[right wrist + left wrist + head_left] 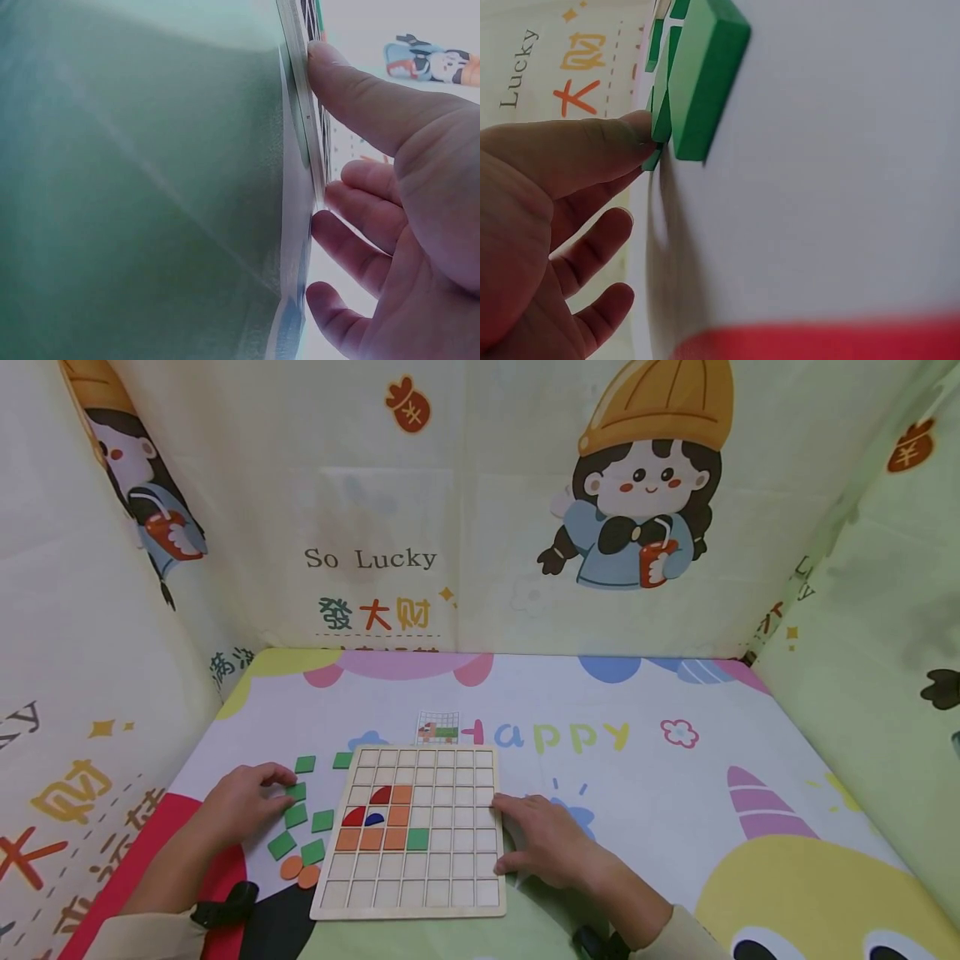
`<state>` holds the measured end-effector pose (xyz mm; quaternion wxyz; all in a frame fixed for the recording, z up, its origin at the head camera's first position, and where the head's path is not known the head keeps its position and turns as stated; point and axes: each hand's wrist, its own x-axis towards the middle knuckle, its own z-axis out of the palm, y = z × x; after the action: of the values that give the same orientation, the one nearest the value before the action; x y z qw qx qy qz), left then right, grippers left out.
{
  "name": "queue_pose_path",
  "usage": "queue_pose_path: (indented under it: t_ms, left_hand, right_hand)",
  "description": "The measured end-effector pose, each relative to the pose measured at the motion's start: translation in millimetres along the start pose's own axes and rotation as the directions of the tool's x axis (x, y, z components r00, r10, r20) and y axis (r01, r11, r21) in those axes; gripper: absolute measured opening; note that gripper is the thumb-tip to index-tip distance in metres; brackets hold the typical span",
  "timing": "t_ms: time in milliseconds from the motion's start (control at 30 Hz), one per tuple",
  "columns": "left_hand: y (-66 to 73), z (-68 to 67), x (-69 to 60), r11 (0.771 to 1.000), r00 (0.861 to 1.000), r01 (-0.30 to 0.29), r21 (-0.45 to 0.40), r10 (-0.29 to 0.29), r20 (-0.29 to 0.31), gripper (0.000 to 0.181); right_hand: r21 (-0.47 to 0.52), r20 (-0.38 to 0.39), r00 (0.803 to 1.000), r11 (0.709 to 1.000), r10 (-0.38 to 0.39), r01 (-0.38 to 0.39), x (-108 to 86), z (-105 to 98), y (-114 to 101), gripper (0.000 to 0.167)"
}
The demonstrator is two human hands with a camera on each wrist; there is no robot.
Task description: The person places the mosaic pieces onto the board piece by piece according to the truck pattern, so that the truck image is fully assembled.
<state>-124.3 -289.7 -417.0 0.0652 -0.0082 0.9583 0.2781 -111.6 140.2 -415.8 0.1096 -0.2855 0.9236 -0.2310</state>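
My left hand (251, 799) has its thumb and a finger at opposite sides of a green square tile (299, 792) lying on the tabletop. In the left wrist view, the thumb (622, 135) partly hides that tile. A wooden grid board (465, 893) lies flat to its right, holding several orange square tiles (371, 839), two red curved pieces (381, 795), a blue half-round piece (374, 819) and one green square (417, 839). My right hand (547, 839) rests against the board's right edge, its thumb and fingertips touching the rim, fingers loosely extended.
Several loose green squares (282, 845) lie left of the board, along with two orange discs (308, 877). A small printed pattern card (438, 727) is behind the board. Printed cloth walls (495, 527) enclose the table (637, 793) at the back and sides.
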Motion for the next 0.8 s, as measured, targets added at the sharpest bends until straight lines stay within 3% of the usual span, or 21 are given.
queue_pose_path:
  t_ms: [233, 533, 800]
  left_hand:
    - [0.0, -0.1, 0.6, 1.0, 1.0, -0.004, 0.028, 0.004, 0.007, 0.036]
    - [4.4, -0.8, -1.5, 0.999, 1.0, 0.027, 0.037, -0.027, -0.009, 0.045]
    - [16.9, -4.1, -2.4, 1.0, 1.0, 0.016, 0.027, -0.016, -0.002, 0.051]
  right_hand:
    - [0.002, -0.002, 1.0, 1.0, -0.006, 0.006, 0.1, 0, 0, 0.074]
    - [0.008, 0.011, 1.0, 1.0, 0.015, -0.015, -0.6, -1, 0, 0.076]
    - [0.028, 0.005, 1.0, 1.0, 0.009, -0.009, -0.4, -1, -1, 0.076]
